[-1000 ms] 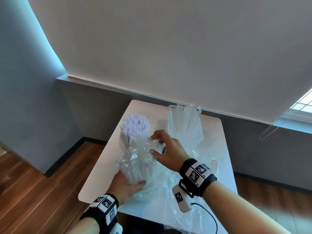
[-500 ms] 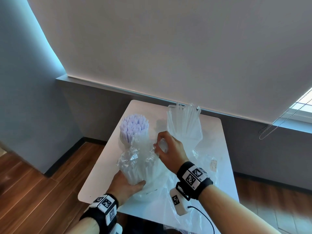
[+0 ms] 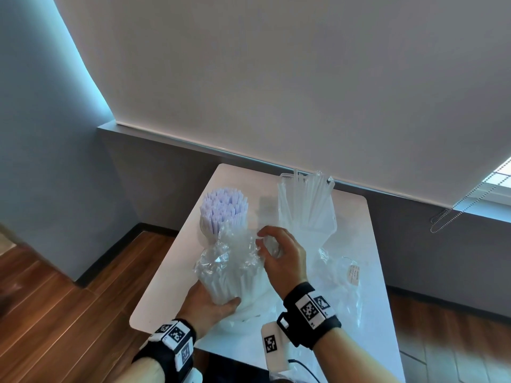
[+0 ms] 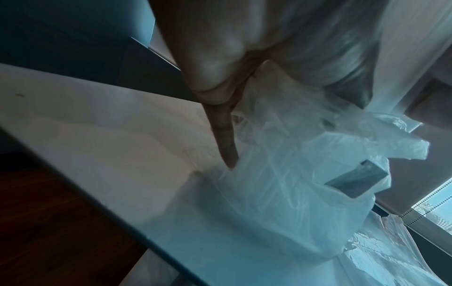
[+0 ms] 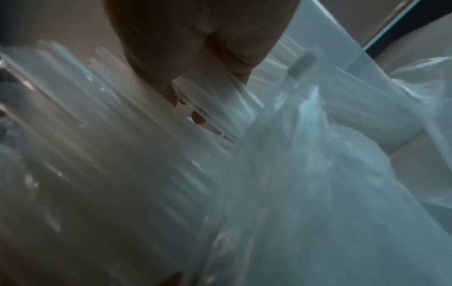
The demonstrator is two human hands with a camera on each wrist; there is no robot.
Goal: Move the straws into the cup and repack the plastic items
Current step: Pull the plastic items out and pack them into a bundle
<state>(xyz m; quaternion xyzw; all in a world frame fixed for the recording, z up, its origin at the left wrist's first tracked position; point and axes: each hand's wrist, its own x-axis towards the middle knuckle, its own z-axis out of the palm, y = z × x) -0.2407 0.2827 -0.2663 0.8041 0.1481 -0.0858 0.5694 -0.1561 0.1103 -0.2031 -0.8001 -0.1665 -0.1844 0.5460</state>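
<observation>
The bag of white straws (image 3: 231,268) stands near the front edge of the white surface (image 3: 177,275), its long axis close to upright, the straws fanning slightly wider toward the top. Its crinkled clear wrapping bunches at the upper end, so the straw tips are hard to make out there. The left hand (image 3: 206,306) wraps the lower end of the bag from the near side, thumb across the front; the fingers behind the bag are hidden. In the left wrist view only one finger (image 4: 226,139) shows clearly against thin plastic, and the rest is dim. The right hand (image 3: 282,257) is at the bag's upper right side, fingers curled, with the fingertips at the bunched wrapping; they seem to pinch the film, though the contact itself is partly covered by glare. The right wrist view is blurred: fingertips (image 5: 198,118) sit among straws and cloudy plastic, and little more can be read.

Just behind the bag, touching or nearly so, a cup (image 3: 204,225) holds a dense bunch of pale purple straws (image 3: 224,207) standing upright; most of the cup is hidden by the bag. To the right of that, a clear container (image 3: 307,214) holds clear straws leaning at slight angles. Loose clear plastic sheeting (image 3: 343,297) lies crumpled across the right side of the surface, with a small paper label (image 3: 354,275) on it whose print is too small to read.
</observation>
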